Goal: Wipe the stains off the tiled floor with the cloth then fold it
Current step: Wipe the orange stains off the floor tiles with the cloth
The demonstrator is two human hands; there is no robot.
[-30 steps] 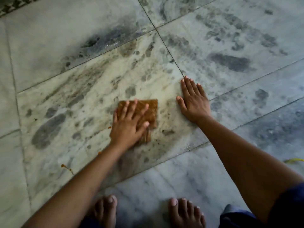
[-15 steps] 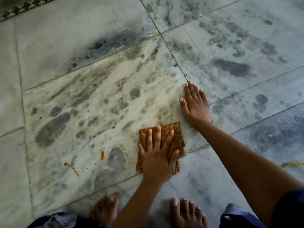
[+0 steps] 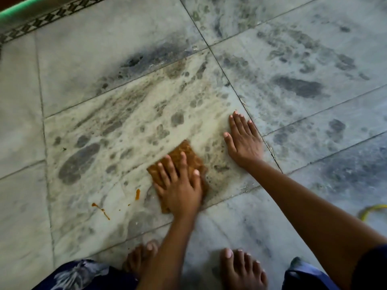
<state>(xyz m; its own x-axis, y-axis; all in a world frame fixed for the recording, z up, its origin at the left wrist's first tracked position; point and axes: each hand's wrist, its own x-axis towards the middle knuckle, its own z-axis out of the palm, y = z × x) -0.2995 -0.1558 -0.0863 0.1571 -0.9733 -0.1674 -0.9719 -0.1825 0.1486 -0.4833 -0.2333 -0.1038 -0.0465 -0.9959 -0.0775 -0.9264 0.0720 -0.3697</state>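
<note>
A folded brown patterned cloth (image 3: 181, 154) lies flat on the marble tiled floor (image 3: 117, 130). My left hand (image 3: 180, 189) presses down on it with spread, straight fingers, covering its near half. My right hand (image 3: 243, 141) rests flat on the floor just right of the cloth, fingers straight and pointing away from me, not touching it. Orange stains (image 3: 137, 194) and a thinner orange streak (image 3: 101, 210) mark the tile to the left of the cloth. The tile around the cloth looks wet and smeared.
My two bare feet (image 3: 243, 268) stand on the tile close below the cloth, with dark blue clothing (image 3: 79, 275) at the bottom edge. A yellow cord (image 3: 372, 210) lies at the right edge. A patterned border strip (image 3: 41, 19) runs along the far left.
My left hand slid the cloth from the tile's middle toward me and rightward, then back slightly up and left, turning it. My right hand has stayed planted on the floor.
</note>
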